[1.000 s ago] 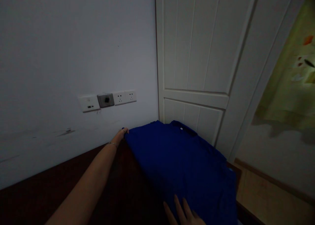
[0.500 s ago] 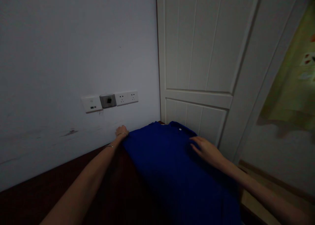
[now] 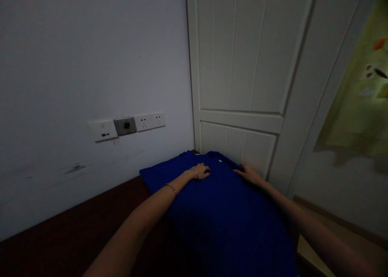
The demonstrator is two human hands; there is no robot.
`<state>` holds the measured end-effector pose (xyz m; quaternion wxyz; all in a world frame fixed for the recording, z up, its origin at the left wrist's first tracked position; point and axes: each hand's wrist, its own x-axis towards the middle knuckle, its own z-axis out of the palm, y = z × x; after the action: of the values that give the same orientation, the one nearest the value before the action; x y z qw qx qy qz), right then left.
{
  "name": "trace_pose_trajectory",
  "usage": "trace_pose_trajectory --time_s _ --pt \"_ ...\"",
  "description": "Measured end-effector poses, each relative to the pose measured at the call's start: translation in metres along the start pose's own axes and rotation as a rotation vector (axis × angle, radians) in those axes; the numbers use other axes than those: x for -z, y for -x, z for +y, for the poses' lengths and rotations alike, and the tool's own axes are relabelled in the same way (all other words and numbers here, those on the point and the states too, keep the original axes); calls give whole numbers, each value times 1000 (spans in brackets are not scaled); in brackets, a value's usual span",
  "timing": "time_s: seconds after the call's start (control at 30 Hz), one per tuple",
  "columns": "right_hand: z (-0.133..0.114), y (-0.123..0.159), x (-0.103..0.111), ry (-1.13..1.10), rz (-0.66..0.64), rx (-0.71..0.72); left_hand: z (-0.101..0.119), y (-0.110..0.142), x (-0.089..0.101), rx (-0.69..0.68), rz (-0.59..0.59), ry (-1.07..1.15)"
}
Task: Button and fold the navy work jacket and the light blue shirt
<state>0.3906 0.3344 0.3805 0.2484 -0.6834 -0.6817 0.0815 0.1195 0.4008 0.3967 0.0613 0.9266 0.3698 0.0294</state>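
A blue shirt [image 3: 224, 204] lies spread over a dark reddish-brown tabletop [image 3: 91, 212], one sleeve reaching left toward the wall and a small white label near its far edge. My left hand [image 3: 200, 171], with thin bracelets on wrist and forearm, rests palm down on the upper part of the shirt, fingers loosely bent and apart. At the shirt's far right edge is my right hand [image 3: 250, 174], thumb and fingers apart, touching or just over the fabric. Its fingertips are partly lost in the dim light.
A pale wall [image 3: 91, 66] with a row of sockets [image 3: 150, 121] and a grey plate [image 3: 125, 125] stands behind the tabletop on the left. White door panels [image 3: 239, 83] rise beyond the shirt. A yellowish patterned curtain [image 3: 354, 119] hangs at right.
My left hand has left the sleeve end at the left and moved right onto the upper part of the shirt. My right hand has shifted slightly farther toward the shirt's far edge.
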Motion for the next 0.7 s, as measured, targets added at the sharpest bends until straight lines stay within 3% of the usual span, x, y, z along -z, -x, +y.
trace_pose_trajectory --time_s 0.1,0.2,0.3,0.37,0.43,0.5,0.6,0.7 --pt "6 8 19 -90 16 20 -6 -3 -5 51 39 63" --pt "11 33 44 -51 41 101 -28 0 6 223 184 155" --pt "13 68 60 -61 -136 164 -54 10 20 456 317 121" --pt "12 90 63 -98 -283 170 -69 19 23 576 334 56" --pt "11 104 61 -109 -334 157 -78 29 19 624 275 1" --pt "10 111 56 -105 -304 152 -82 36 11 605 169 -29" --pt "12 110 50 -71 -288 177 -81 46 -2 552 30 -37" --pt "19 104 47 27 -311 158 -78 55 -8 539 -34 -25"
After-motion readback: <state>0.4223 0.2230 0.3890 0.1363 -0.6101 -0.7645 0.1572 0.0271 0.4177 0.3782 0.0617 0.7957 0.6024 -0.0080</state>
